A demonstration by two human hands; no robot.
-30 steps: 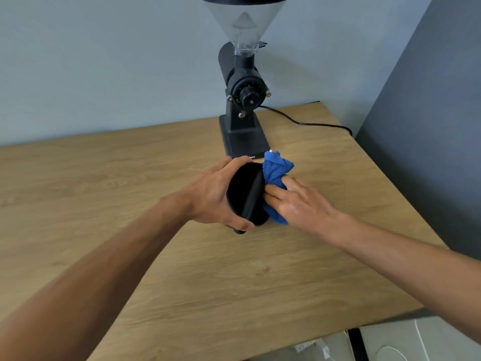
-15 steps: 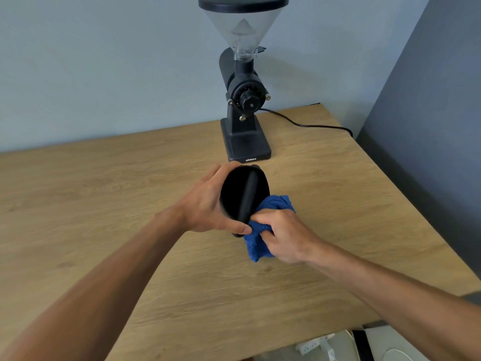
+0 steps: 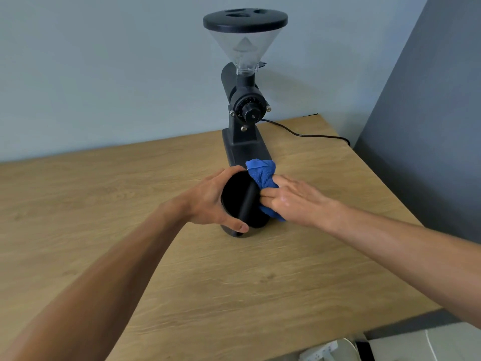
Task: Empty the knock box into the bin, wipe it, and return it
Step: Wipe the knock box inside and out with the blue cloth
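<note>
The black round knock box (image 3: 238,201) with its black knock bar across the mouth rests on the wooden table, tilted so its opening faces me. My left hand (image 3: 208,201) grips it around the left side, thumb on the lower rim. My right hand (image 3: 294,200) presses a blue cloth (image 3: 261,174) flat against the box's right outer wall, fingers stretched out over the cloth. Part of the cloth sticks out above the box, part shows below my fingers. The bin is out of sight.
A black coffee grinder (image 3: 244,105) with a clear hopper stands just behind the box, its cable (image 3: 307,134) trailing to the right. A dark wall (image 3: 429,126) borders the table's right edge. A white power strip (image 3: 317,353) lies on the floor below the front edge.
My right hand moved the blue cloth from the box's lower right up along its right side toward the top. The left hand kept its grip. The camera tilted up slightly.
</note>
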